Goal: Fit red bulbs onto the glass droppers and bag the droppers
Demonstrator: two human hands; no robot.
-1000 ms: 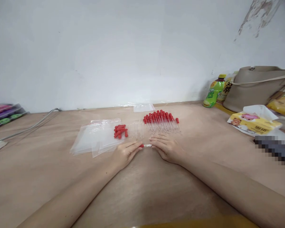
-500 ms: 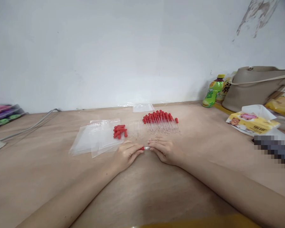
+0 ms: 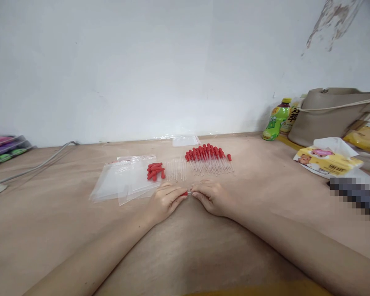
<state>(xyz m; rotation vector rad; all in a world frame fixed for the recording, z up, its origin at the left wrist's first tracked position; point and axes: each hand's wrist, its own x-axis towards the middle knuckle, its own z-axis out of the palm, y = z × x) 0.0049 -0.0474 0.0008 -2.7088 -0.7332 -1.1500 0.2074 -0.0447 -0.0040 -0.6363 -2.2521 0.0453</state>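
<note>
The left hand (image 3: 165,202) mostly hides a red bulb (image 3: 184,193), the right hand (image 3: 212,197) a clear tube (image 3: 190,193). The right edge crops a bag (image 3: 327,117); pixelation obscures a dark object (image 3: 356,195).

The bulb (image 3: 184,193), red and mostly covered, points right at mid-scene. The tube (image 3: 190,193), thin and clear, lines up level on its right, a short stretch bare; whether it sits inside the bulb cannot be told.

Open tabletop (image 3: 262,181) lies between the red-capped droppers (image 3: 209,152) and, farther right, a yellow tissue pack (image 3: 329,161). The droppers block the way beyond the right hand (image 3: 211,198); clear tubes (image 3: 176,169), red bulbs (image 3: 156,168) and plastic bags (image 3: 111,181), beyond the left hand (image 3: 165,201).
</note>
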